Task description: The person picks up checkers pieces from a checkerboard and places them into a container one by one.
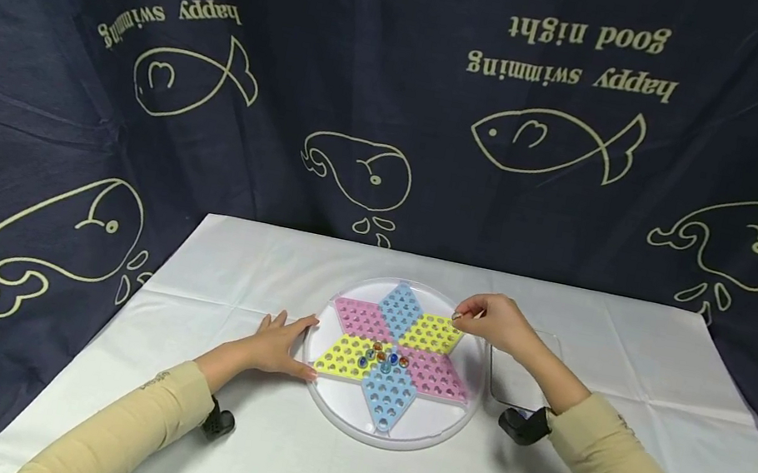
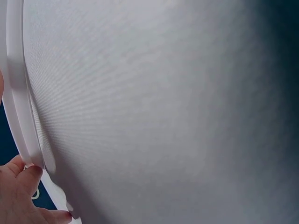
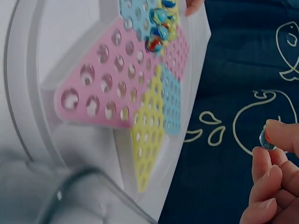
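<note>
A round white Chinese checkers board (image 1: 334, 406) with a star of pink, yellow and blue points lies on the table. Several glass marbles (image 1: 381, 356) sit in holes around its centre, some blue, some reddish. My left hand (image 1: 276, 347) rests at the board's left side, fingers spread, with fingertips and thumb at the rim; the left wrist view shows its fingers (image 2: 18, 186) by that rim. Over the upper right yellow point, my right hand (image 1: 496, 322) pinches a glass marble (image 3: 267, 140) between thumb and fingertips. That marble is clear with blue and red colour inside.
A clear, see-through box (image 1: 514, 379) stands right of the board, under the right forearm. White cloth (image 1: 220, 445) covers the table. Behind it hangs a dark blue curtain (image 1: 380, 59) printed with fish and whales.
</note>
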The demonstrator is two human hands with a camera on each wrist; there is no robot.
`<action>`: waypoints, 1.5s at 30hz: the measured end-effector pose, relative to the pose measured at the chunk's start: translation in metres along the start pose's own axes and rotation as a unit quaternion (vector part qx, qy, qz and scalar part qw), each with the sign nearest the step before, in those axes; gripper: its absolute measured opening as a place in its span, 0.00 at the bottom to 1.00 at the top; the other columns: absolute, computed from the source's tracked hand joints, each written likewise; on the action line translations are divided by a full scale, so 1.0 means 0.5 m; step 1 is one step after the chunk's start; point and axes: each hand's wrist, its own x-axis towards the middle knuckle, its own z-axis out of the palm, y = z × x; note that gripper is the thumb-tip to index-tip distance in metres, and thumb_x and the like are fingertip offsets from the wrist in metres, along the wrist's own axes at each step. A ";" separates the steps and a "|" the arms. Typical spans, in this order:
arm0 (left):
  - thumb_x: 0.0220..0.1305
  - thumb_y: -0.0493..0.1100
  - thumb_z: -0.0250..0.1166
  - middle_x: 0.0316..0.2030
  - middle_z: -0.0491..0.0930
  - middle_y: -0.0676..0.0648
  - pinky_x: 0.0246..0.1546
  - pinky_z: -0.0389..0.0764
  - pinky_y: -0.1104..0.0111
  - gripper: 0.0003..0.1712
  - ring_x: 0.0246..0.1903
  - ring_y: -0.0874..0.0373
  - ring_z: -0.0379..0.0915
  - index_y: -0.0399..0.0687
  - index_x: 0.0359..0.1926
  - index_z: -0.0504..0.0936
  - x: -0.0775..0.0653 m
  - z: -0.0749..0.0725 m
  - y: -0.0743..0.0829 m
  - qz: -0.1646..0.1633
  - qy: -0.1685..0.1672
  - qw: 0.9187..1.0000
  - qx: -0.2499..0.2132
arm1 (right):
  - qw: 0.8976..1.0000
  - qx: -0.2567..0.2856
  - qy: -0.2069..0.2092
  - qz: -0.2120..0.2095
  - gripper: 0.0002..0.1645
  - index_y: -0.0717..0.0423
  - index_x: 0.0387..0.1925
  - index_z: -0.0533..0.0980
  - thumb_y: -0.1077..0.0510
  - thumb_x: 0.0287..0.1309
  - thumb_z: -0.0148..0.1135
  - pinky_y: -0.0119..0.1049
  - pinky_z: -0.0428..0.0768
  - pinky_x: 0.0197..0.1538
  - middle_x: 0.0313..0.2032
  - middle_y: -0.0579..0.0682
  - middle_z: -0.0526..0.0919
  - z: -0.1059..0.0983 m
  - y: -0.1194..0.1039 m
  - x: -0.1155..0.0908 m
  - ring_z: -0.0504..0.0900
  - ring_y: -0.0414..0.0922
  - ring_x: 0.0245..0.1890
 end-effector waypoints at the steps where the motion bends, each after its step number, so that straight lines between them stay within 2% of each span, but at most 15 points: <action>1: 0.42 0.62 0.71 0.66 0.56 0.34 0.64 0.35 0.40 0.58 0.66 0.30 0.36 0.44 0.69 0.53 0.000 0.000 0.000 0.001 0.000 1.000 -0.001 | 1.000 0.001 -0.001 0.005 0.10 0.63 0.33 0.78 0.59 0.50 0.63 0.32 0.68 0.24 0.24 0.49 0.75 -0.004 0.003 0.000 0.68 0.42 0.23; 7: 0.42 0.62 0.71 0.66 0.56 0.34 0.64 0.34 0.41 0.58 0.66 0.29 0.36 0.44 0.69 0.53 0.001 0.002 -0.003 0.003 0.000 1.000 -0.001 | 1.000 -0.001 -0.006 0.027 0.12 0.62 0.36 0.78 0.57 0.52 0.62 0.33 0.71 0.29 0.27 0.48 0.76 -0.035 0.020 -0.003 0.70 0.42 0.26; 13: 0.42 0.63 0.70 0.66 0.56 0.35 0.65 0.33 0.42 0.58 0.67 0.31 0.35 0.45 0.69 0.53 0.001 0.002 -0.004 -0.002 -0.003 1.000 0.002 | 0.999 -0.006 0.010 0.048 0.15 0.62 0.38 0.77 0.55 0.53 0.62 0.33 0.72 0.32 0.29 0.48 0.76 -0.067 0.037 -0.009 0.70 0.43 0.29; 22: 0.43 0.63 0.70 0.66 0.56 0.35 0.64 0.34 0.41 0.58 0.66 0.30 0.35 0.44 0.69 0.53 0.000 -0.002 0.000 0.002 -0.004 1.000 0.002 | 0.998 -0.019 0.022 0.050 0.17 0.64 0.40 0.77 0.55 0.54 0.61 0.33 0.71 0.32 0.30 0.48 0.77 -0.103 0.058 -0.024 0.70 0.43 0.30; 31: 0.43 0.62 0.70 0.66 0.56 0.35 0.64 0.34 0.41 0.58 0.66 0.30 0.36 0.44 0.69 0.53 0.000 0.001 0.000 -0.003 -0.002 1.000 0.003 | 0.997 -0.024 0.017 0.077 0.20 0.66 0.43 0.75 0.53 0.56 0.60 0.37 0.74 0.37 0.36 0.53 0.78 -0.120 0.086 -0.037 0.75 0.48 0.37; 34: 0.43 0.62 0.71 0.66 0.56 0.35 0.64 0.34 0.41 0.58 0.66 0.31 0.35 0.44 0.69 0.53 0.001 0.001 0.000 -0.004 -0.002 1.000 0.000 | 0.996 -0.020 0.017 0.087 0.20 0.67 0.43 0.75 0.53 0.56 0.60 0.36 0.74 0.36 0.36 0.53 0.78 -0.123 0.096 -0.040 0.75 0.49 0.36; 41: 0.42 0.62 0.71 0.66 0.56 0.35 0.64 0.34 0.41 0.58 0.66 0.30 0.35 0.44 0.69 0.53 -0.003 0.000 -0.001 0.000 -0.001 1.000 -0.004 | 0.994 -0.012 0.007 0.106 0.22 0.68 0.43 0.74 0.53 0.55 0.59 0.44 0.76 0.43 0.37 0.54 0.79 -0.128 0.116 -0.048 0.76 0.52 0.40; 45: 0.42 0.63 0.70 0.66 0.56 0.35 0.65 0.34 0.42 0.58 0.66 0.31 0.36 0.44 0.69 0.53 -0.002 0.000 -0.002 -0.001 -0.001 1.000 0.001 | 0.993 -0.018 -0.002 0.118 0.22 0.68 0.44 0.73 0.52 0.56 0.59 0.45 0.75 0.42 0.38 0.55 0.78 -0.131 0.128 -0.052 0.75 0.53 0.39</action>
